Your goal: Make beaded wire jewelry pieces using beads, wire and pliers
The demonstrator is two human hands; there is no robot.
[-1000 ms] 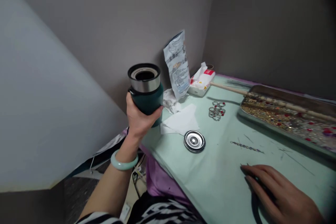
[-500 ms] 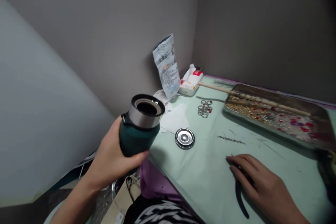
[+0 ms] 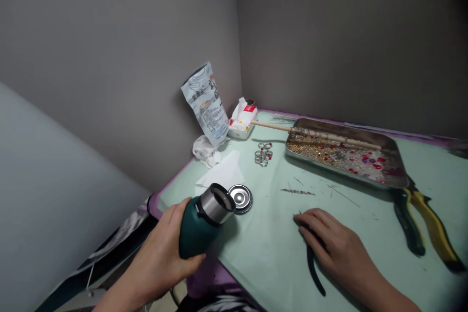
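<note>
My left hand point(image 3: 161, 248) is wrapped around a dark green bottle point(image 3: 197, 231) with a steel neck. Its lid is off, and its open mouth tilts to the right. Just behind the neck, a round black-and-silver lid point(image 3: 240, 198) lies upside down on the table. My right hand point(image 3: 334, 243) rests on the tabletop with its fingers closed over small pliers point(image 3: 315, 273). One black handle sticks out below; most of the tool is hidden under the palm. A short twisted beaded strand point(image 3: 298, 192) lies beyond the fingers.
A metal tray point(image 3: 393, 151) of beads stands at the right, a wooden stick point(image 3: 272, 126) across it. Larger pliers point(image 3: 433, 224) lie beside. Farther back are wire rings point(image 3: 263, 156), a tissue pack point(image 3: 243, 119), a snack bag point(image 3: 208, 109), paper point(image 3: 224, 173) and crumpled tissue point(image 3: 205, 150).
The bottle has come down and tipped further to the right in my left hand. The view has turned right, bringing the larger pliers into sight. My right hand stays on the small pliers.
</note>
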